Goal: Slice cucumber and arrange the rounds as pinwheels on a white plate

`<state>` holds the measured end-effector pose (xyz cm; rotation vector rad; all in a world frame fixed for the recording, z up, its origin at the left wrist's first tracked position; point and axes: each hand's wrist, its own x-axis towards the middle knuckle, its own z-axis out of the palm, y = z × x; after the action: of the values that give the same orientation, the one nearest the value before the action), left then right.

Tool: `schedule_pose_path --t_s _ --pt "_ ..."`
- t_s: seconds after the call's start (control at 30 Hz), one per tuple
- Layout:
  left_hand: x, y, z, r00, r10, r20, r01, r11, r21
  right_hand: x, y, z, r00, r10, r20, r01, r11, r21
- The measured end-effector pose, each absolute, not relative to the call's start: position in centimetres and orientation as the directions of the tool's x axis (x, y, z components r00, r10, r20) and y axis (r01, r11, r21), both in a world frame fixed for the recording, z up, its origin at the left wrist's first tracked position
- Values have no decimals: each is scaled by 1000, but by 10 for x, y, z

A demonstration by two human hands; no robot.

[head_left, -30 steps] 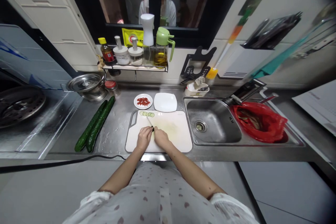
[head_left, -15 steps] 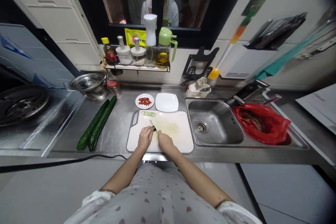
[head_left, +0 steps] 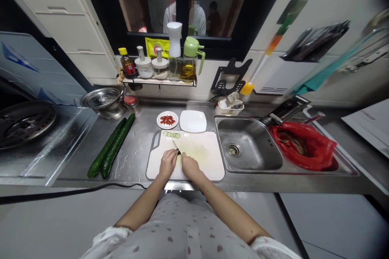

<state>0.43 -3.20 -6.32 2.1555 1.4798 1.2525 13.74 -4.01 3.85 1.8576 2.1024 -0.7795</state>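
On the white cutting board (head_left: 209, 166), my right hand (head_left: 190, 166) is closed around the knife (head_left: 175, 145), its short blade pointing away and slightly left. The fingers of my left hand (head_left: 167, 163) are curled together beside the blade's dark base, on the left. Whatever those fingers hold, if anything, is hidden. A row of several thin cucumber slices (head_left: 172, 134) lies along the board's back left edge. A pale green wet patch spreads over the board's middle.
Behind the board stand a white plate of chopped red pieces (head_left: 167, 120) and a white plate (head_left: 193, 121). Two cucumbers (head_left: 114, 145) lie left, near a steel pot (head_left: 105, 103). A sink (head_left: 249, 162) and a red bag (head_left: 306, 147) are on the right.
The view has tilted slightly, so the counter sits a little lower in the picture. Both hands and the knife keep nearly the same place on the board.
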Motion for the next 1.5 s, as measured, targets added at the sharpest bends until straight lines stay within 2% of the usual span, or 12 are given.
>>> schedule_pose_path --t_s 0.4,0.9,1.5 --pt "5 -34 -58 125 850 511 641 -462 613 127 -24 37 -186 885 -427 958 66 -280" --pt "7 -32 -64 115 847 518 647 -460 608 144 -48 37 -169 868 -467 969 60 -238" --pt "8 -32 -59 119 831 543 660 -475 583 127 -24 46 -167 883 -438 961 46 -273"
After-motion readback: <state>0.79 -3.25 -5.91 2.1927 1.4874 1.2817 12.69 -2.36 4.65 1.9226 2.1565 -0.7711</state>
